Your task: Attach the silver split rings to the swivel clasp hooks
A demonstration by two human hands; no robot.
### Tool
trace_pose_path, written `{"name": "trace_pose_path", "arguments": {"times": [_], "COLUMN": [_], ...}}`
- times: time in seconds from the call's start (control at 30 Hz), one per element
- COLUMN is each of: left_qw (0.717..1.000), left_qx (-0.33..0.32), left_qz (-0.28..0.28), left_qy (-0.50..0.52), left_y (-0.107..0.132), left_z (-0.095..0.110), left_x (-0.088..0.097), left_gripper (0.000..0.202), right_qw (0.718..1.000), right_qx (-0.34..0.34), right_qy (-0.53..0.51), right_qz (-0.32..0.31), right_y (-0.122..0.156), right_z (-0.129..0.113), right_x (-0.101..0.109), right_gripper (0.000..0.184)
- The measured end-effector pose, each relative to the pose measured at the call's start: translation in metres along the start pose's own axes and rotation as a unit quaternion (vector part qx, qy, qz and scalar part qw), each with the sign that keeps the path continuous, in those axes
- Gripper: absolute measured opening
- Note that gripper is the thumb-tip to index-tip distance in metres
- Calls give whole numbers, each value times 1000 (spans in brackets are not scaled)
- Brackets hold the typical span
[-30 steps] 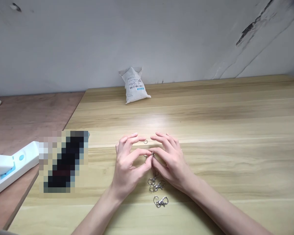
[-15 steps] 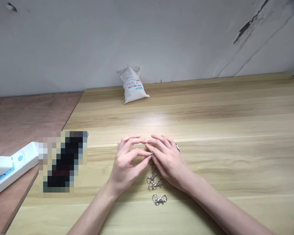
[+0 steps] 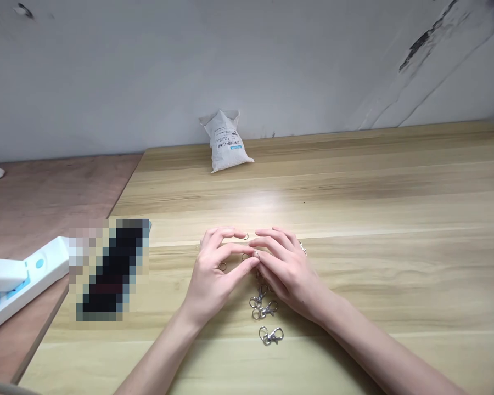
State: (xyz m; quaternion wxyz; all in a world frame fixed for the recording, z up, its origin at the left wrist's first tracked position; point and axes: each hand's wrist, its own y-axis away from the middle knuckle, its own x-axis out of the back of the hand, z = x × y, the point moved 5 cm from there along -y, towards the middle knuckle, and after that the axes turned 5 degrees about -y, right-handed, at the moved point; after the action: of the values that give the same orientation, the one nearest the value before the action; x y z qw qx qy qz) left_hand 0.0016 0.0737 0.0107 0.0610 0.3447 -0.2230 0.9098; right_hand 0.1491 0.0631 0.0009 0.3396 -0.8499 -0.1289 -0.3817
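Note:
My left hand (image 3: 214, 277) and my right hand (image 3: 283, 269) meet fingertip to fingertip over the light wooden table (image 3: 354, 192). Between the pinched fingertips sits a small metal keyring part (image 3: 255, 255), too small to name more exactly. Loose split rings lie close by: one ring (image 3: 246, 237) just beyond the fingers, another ring (image 3: 222, 266) under my left hand. Several silver lobster-clasp keychains lie below the hands: a clasp pair (image 3: 262, 305) and a single clasp (image 3: 270, 334) nearer me.
A small white pouch (image 3: 226, 141) with a printed label stands at the back by the wall. A white and blue power strip (image 3: 16, 282) lies at the left, beside a blurred-out dark object (image 3: 109, 269). A reddish table (image 3: 37, 197) adjoins on the left.
The hands have stayed together at the same spot, shifting only slightly. A split ring now shows under my left hand.

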Motion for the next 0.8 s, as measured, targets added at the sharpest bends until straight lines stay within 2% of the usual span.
{"name": "trace_pose_path", "arguments": {"times": [0.17,0.37,0.67,0.8], "left_qw": [999,998,997,985], "left_qx": [-13,-1,-77,-113], "left_qz": [4,-35,-11,13], "left_qy": [33,55,-14,-126], "left_y": [1,0,-2,-5], "left_z": [1,1,4,5], "left_x": [0,-4,4,8], "left_gripper": [10,9,17,12], "right_qw": [1000,1000,1000,999], "right_qx": [-6,8,7,-30], "right_qy": [18,19,16,-25], "right_qz": [7,4,6,21], "right_y": [1,0,2,-3], "right_z": [1,-2,-1,2], "right_x": [1,1,1,9], "right_gripper": [23,31,20,19]}}
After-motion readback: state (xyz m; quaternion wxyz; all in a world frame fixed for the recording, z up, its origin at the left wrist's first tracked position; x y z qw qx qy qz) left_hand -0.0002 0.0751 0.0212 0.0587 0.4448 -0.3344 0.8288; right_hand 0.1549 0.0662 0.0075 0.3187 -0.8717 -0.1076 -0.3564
